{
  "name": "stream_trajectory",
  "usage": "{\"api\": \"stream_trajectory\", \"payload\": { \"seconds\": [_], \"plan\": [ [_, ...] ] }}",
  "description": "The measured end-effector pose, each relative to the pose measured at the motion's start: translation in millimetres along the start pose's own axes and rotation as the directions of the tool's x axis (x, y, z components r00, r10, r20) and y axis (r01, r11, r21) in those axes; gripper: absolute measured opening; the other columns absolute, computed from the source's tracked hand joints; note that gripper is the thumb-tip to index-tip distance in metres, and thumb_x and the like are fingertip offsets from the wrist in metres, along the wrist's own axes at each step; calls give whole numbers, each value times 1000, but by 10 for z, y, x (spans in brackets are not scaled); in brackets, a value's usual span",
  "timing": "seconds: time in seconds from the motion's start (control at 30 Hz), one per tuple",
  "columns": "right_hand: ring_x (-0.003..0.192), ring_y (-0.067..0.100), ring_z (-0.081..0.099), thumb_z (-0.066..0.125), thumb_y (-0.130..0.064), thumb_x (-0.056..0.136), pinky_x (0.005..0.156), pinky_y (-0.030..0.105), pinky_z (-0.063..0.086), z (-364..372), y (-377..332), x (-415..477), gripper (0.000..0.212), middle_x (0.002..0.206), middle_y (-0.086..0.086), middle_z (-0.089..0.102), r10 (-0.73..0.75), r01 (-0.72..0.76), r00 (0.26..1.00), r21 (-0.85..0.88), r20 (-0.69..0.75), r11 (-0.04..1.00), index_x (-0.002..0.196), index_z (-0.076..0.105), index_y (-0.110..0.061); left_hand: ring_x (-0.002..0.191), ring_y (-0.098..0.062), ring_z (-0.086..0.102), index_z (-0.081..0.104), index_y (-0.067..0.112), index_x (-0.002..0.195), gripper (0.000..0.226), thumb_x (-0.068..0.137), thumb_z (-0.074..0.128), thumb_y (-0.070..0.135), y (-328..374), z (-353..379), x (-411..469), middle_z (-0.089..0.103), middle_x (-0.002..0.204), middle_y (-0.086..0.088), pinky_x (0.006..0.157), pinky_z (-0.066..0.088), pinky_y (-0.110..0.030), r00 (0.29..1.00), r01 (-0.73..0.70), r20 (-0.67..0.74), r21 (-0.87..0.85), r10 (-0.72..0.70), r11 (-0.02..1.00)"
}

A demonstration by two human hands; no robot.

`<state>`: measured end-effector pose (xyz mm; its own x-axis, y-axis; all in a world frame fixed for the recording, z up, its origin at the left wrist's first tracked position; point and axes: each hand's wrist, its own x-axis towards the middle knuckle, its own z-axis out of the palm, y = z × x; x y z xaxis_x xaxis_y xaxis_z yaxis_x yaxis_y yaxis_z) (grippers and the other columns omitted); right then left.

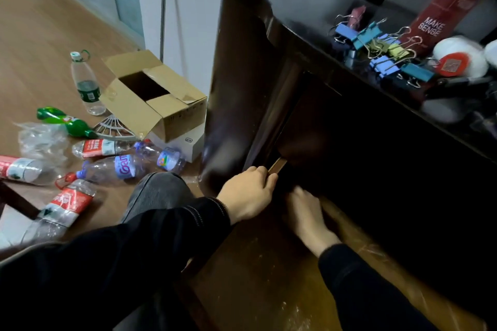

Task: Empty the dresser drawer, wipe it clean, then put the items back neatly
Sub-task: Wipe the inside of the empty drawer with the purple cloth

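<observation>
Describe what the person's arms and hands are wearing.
Both arms wear long black sleeves, the left sleeve and right sleeve, reaching the wrists. The left cuff shows pale stitching. The left hand and right hand are bare: no gloves, rings or watch visible.

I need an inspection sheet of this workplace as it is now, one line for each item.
Surface: dresser top, dark and glossy.
Job's things: drawer, inside too dark to see. Binder clips, red box and white rolls lie on the top.
Clutter: bottles and an open cardboard box on the floor.
Grips: left hand holds the drawer's pale corner. Right hand reaches into shadow, fingers hidden.
Cables: nothing seen.
Surroundings: wood floor, white wall, two poles against it.
</observation>
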<state>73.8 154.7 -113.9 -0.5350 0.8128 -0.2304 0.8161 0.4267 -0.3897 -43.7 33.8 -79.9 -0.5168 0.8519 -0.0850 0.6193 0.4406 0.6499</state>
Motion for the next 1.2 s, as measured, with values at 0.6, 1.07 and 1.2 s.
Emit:
{"api": "stream_trajectory", "payload": {
  "seconds": [0.6,1.07,1.2],
  "plan": [
    [97,23,59,45,-32,107,75,27,44,-55,78,265,39,120,8,58,64,15,963,291,-260,957,139,52,-11,96,-26,59,59,21,106,40,104,32,50,29,-3,-20,61,105,-1,78,39,-34,998,27,-59,-33,-28,999],
    [107,24,60,50,-18,103,87,33,53,189,-14,5,26,128,9,59,-54,55,998,20,-29,998,126,60,-16,86,-24,60,61,17,93,40,106,32,42,19,-24,-21,64,89,-2,79,45,-38,993,64,-85,-159,-78,985],
    [122,34,53,55,-17,98,98,46,46,355,162,-61,35,140,11,51,-364,356,930,-338,41,872,133,60,-20,89,-24,60,62,17,96,40,105,33,43,7,-12,-6,66,93,-3,82,46,-39,992,67,-92,-158,-82,985]
  ]
}}
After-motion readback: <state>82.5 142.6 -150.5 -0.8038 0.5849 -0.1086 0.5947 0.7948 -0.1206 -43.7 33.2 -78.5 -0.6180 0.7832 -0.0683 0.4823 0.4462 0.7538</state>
